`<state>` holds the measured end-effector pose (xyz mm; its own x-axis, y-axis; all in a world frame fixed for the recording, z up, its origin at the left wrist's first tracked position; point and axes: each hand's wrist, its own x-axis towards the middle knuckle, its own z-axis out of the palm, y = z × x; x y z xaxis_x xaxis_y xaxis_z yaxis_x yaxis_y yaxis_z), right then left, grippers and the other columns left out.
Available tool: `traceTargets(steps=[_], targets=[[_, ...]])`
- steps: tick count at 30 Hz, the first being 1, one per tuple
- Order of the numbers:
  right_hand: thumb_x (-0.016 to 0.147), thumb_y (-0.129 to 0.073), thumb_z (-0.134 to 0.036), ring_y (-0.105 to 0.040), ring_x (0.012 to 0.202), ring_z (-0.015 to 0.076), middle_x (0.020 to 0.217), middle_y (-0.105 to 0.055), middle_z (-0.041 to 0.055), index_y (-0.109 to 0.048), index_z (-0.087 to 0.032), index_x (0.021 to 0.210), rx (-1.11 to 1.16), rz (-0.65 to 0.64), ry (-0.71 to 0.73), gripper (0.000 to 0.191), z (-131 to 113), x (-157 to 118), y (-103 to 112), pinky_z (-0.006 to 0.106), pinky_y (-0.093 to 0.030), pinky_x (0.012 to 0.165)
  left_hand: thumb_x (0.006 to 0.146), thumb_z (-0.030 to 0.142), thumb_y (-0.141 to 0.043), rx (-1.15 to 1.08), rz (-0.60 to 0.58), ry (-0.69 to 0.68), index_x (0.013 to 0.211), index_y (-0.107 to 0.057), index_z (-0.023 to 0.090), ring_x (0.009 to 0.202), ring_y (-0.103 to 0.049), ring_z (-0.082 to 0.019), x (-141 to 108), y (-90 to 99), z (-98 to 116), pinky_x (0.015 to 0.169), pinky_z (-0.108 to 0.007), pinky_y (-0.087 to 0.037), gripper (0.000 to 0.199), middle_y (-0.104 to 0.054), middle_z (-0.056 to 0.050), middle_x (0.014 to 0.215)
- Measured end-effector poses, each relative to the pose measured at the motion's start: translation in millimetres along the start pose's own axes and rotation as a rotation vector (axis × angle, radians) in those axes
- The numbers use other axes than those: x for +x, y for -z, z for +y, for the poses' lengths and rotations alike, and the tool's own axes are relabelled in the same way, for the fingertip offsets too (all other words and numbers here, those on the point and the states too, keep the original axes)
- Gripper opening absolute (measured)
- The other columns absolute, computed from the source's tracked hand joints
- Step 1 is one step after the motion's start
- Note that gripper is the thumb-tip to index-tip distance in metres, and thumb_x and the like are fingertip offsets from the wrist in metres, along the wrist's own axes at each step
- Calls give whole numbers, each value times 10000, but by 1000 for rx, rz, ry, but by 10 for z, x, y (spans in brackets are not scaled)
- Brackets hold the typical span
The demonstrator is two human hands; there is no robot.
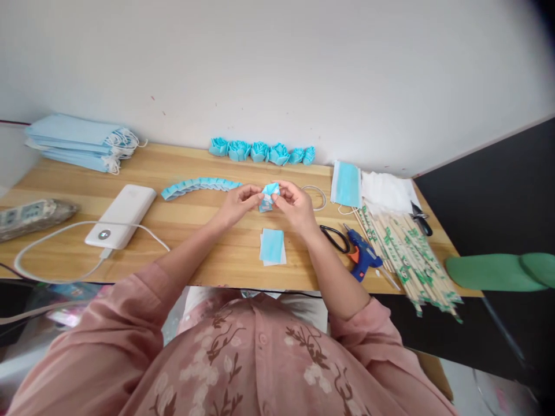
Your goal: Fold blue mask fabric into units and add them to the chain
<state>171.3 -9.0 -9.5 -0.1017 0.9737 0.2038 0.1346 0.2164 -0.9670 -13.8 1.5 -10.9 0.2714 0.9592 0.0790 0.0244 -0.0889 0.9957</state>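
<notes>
Bright, diffuse light, faint shadows around my hands [296, 203]. Wide-angle stretch on my sleeves [110, 332] nearer me, black corner far right beyond. Fine detail smeary.

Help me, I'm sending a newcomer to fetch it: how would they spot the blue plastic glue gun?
On the tan wooden table, look right of the person's bare right forearm. Between a black oval handle and green-printed wrapped chopsticks lies the blue glue gun, set apart by its orange trigger.
</notes>
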Motion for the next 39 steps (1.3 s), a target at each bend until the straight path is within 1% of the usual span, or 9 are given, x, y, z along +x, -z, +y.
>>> traceTargets(steps=[5,9,12,16,19,22,25,28,39], targets=[[795,-711,-502,-658,663,141,729,-692,-19,-662,-217,954,35,31,-29,331,-27,-10,-5,288,-556,671,740,435,-724,75,-28,-24,707,-629,154,590,-460,-87,-28,-21,64,591,-238,-362,298,-587,19,654],[816,-682,-537,-647,659,141,738,-694,-7,-638,-217,842,-20,55,-8,324,-57,-10,1,288,-545,660,747,470,-705,57,-12,-15,748,-627,159,616,-479,-101,-41,-30,83,604,-244,-374,320,-596,6,679],[827,-669,-531,-629,666,136,743,-686,-7,-639,-219,831,-70,69,12,314,-55,-12,-9,279,-523,647,748,504,-690,28,-25,-11,822,-639,165,669,-519,-120,-42,-33,88,638,-252,-404,351,-634,-13,748],[845,-654,-494,-614,650,131,748,-686,-9,-645,-219,837,-98,55,33,276,-40,-21,-28,271,-508,629,752,456,-663,118,-71,-30,676,-576,168,601,-424,-98,-48,-40,77,595,-250,-323,310,-514,27,625],[897,-586,-473,-657,742,154,851,-723,16,-670,-228,947,-218,101,71,264,-64,-43,-29,286,-528,685,757,436,-641,125,-46,-28,645,-545,174,583,-403,-94,-49,-42,64,582,-252,-306,301,-483,34,602],[933,-549,-411,-672,862,184,959,-739,46,-681,-240,1037,-458,184,216,240,-107,-74,-28,321,-533,780,751,427,-640,83,5,-10,659,-540,181,580,-423,-98,-40,-38,52,585,-254,-334,281,-506,28,613],[946,-550,-333,-657,865,200,914,-735,50,-699,-241,953,-639,129,378,176,-113,-89,-34,348,-516,815,741,416,-644,57,54,-1,633,-500,191,567,-421,-98,-24,-34,35,577,-254,-347,288,-479,34,586],[959,-544,-292,-650,883,213,901,-735,52,-705,-237,928,-718,76,475,173,-79,-81,-40,363,-496,823,743,410,-644,44,69,-10,609,-481,192,562,-417,-95,-15,-35,19,574,-251,-359,304,-462,38,570],[971,-549,-314,-651,917,228,923,-752,39,-717,-266,944,-857,80,495,176,-51,-80,-41,372,-479,827,783,365,-641,49,49,-49,630,-526,179,572,-419,-91,-31,-34,14,576,-243,-351,267,-484,39,590]])
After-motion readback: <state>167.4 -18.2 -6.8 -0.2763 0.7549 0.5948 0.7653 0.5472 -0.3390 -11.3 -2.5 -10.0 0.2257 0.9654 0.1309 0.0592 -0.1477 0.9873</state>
